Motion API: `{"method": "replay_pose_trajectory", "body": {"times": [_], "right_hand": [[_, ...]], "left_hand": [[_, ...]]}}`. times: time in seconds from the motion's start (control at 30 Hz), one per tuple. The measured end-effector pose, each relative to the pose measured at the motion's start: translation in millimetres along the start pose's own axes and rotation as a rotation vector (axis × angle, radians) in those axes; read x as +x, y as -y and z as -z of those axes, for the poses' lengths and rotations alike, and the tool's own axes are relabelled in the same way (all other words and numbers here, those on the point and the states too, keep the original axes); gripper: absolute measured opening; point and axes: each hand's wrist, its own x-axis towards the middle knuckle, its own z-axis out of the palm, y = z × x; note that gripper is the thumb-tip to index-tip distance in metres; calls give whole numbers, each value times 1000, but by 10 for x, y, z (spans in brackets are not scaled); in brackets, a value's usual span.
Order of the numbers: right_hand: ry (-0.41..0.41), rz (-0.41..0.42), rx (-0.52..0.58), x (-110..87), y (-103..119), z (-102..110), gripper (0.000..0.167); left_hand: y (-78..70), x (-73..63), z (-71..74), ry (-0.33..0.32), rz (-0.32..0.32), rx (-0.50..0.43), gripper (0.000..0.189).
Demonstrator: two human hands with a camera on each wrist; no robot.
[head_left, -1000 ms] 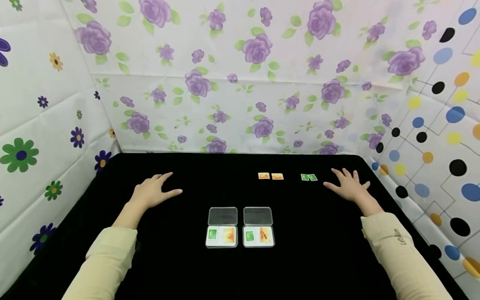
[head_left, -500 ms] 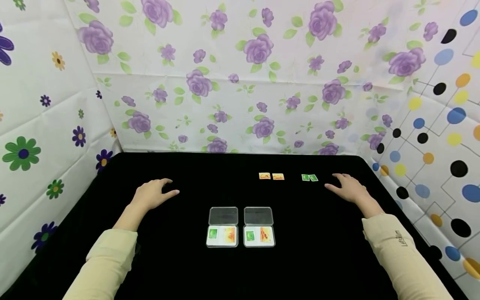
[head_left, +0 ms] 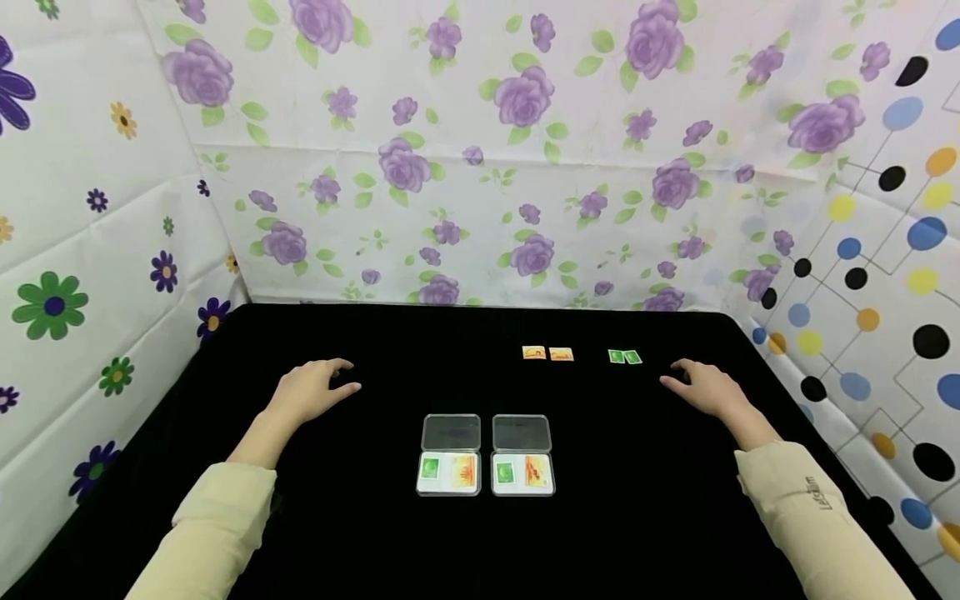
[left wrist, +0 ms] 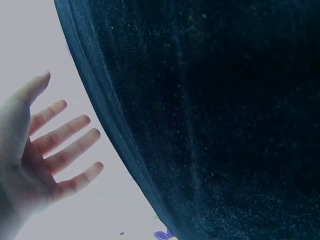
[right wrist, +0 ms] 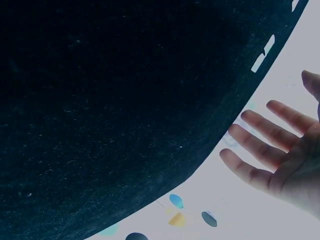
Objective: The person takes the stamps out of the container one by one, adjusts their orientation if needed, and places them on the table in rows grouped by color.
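My left hand (head_left: 307,393) is over the left side of the black table, holding nothing. In the left wrist view its fingers (left wrist: 70,135) are spread and gently bent. On the right, my right hand (head_left: 708,389) is likewise without anything in it, its fingers (right wrist: 267,145) relaxed in the right wrist view. Nearest to it lie two small green stamps (head_left: 625,357). Left of those are two orange stamps (head_left: 534,352). Between the hands, nearer the front, lie a left clear case (head_left: 448,492) and a right clear case (head_left: 522,492), lids open, each bearing a green and an orange stamp on white.
A black cloth (head_left: 480,550) covers the table. A white sheet with purple roses (head_left: 420,225) hangs along the back edge. Flower-patterned cloth (head_left: 127,317) stands on the left side, dotted cloth (head_left: 892,317) on the right.
The fingers of both hands have drawn in a little, and the hands have lowered slightly. The head view has shifted a bit. Cases and stamps lie as before.
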Motion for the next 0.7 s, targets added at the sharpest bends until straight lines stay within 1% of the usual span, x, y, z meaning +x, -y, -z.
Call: {"method": "replay_pose_trajectory", "body": {"times": [0.2, 0.3, 0.47, 0.7], "right_hand": [[1, 13, 1, -21, 6, -30, 57], [-3, 22, 9, -39, 11, -33, 56], [-28, 50, 33, -72, 40, -62, 56], [-58, 86, 34, -94, 112, -111, 47]], "left_hand": [[-35, -11, -36, -63, 22, 10, 46], [-55, -6, -53, -76, 19, 15, 45], [-81, -21, -83, -75, -4, 10, 44], [-159, -73, -112, -101, -51, -11, 42]]}}
